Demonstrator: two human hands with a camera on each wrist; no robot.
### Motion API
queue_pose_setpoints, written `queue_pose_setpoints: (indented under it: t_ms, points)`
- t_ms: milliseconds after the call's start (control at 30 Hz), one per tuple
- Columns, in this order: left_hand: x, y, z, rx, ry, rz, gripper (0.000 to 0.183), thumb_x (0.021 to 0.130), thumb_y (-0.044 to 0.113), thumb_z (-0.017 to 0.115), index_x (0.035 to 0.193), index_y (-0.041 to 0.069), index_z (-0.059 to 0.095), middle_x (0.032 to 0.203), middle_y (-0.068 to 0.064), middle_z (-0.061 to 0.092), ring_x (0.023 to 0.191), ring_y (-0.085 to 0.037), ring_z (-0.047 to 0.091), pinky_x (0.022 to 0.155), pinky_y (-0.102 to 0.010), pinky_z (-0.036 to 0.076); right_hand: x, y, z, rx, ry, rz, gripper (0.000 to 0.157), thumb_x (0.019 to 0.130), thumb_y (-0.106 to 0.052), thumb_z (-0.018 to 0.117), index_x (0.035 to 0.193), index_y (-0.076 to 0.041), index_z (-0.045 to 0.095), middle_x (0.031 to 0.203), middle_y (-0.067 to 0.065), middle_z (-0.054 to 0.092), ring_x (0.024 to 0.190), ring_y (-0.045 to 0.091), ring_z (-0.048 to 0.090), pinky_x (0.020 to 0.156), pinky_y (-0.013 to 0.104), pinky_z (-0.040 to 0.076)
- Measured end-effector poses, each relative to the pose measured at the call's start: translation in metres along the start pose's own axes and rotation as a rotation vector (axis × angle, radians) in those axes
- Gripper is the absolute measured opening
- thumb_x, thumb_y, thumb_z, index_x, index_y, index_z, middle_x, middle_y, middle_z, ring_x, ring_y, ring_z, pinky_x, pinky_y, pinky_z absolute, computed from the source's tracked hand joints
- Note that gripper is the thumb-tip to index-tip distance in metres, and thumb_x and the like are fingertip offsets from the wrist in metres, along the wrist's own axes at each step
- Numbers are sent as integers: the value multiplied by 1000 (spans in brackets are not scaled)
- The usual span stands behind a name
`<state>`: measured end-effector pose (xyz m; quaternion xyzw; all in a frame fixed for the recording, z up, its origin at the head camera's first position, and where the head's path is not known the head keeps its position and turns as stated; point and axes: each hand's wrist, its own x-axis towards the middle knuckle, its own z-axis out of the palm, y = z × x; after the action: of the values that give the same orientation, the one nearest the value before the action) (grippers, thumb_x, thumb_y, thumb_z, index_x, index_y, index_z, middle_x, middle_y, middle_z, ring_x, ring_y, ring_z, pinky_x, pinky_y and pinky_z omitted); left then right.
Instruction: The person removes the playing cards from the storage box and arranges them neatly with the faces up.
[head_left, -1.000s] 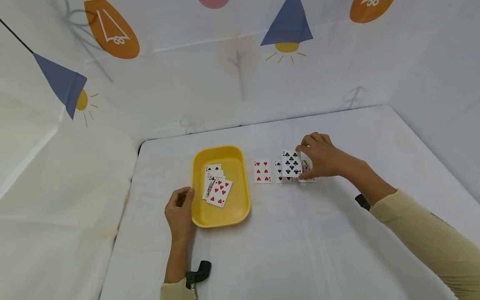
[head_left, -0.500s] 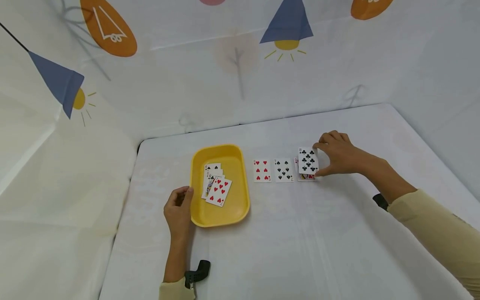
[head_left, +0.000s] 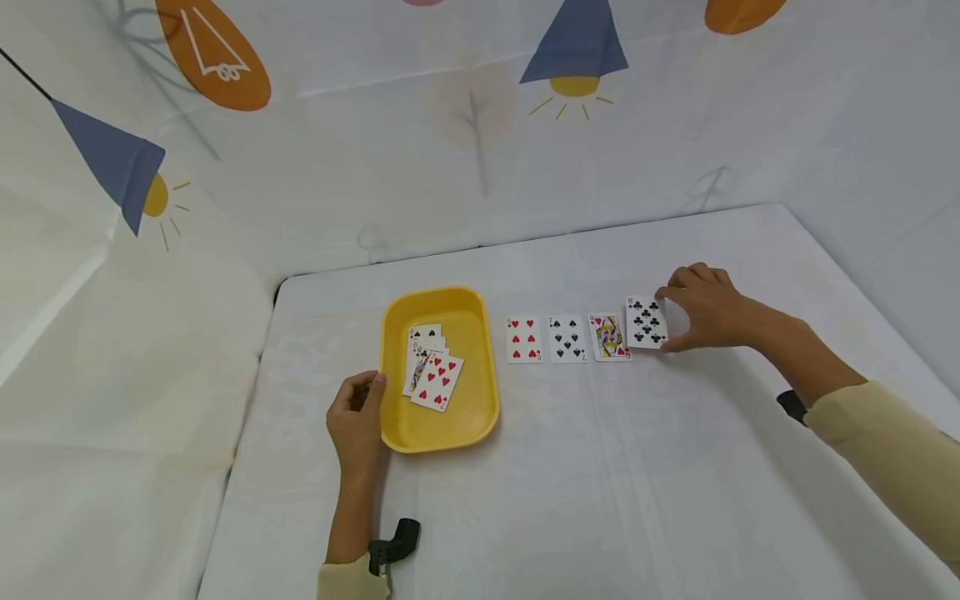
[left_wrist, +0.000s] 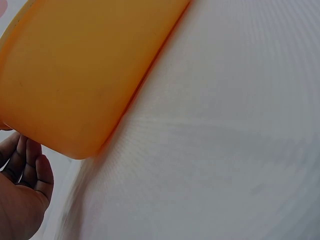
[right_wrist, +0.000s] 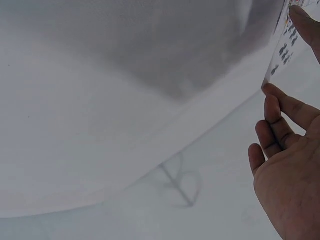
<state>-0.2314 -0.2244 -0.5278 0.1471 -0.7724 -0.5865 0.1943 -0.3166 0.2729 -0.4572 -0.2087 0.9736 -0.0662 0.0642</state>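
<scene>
My right hand (head_left: 708,308) pinches an eight of clubs (head_left: 645,323) by its right side, thumb at the lower corner and a finger at the upper one. In the right wrist view the card (right_wrist: 284,52) stands edge-on between thumb and fingertip. Left of it lie a queen of hearts (head_left: 609,337), a seven of spades (head_left: 567,340) and a six of hearts (head_left: 523,340) in a row. My left hand (head_left: 356,421) grips the left rim of a yellow tray (head_left: 457,425). Inside, a seven of hearts (head_left: 437,382) overlaps other cards, including a partly hidden face card.
A white cloth covers the table (head_left: 570,467). White fabric walls printed with lamps (head_left: 573,42) rise behind and at both sides. The table's back edge runs just beyond the cards.
My right hand has carried the eight of clubs rightward, from over the seven of spades, past the queen of hearts, to the row's right end. The left hand and tray stay put.
</scene>
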Motion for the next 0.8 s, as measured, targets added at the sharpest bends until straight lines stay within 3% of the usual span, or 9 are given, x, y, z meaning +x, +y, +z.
queue_pose_setpoints:
  t_ms: [800]
  points:
    - [0, -3, 2, 6, 7, 8, 35, 95, 38, 69, 109, 7, 72, 95, -5, 65, 82, -21, 56, 68, -18, 47, -2, 18, 15, 22, -55, -29, 77, 64, -41, 93, 124, -3, 65, 117, 17, 53, 119, 44, 39, 94, 63, 32]
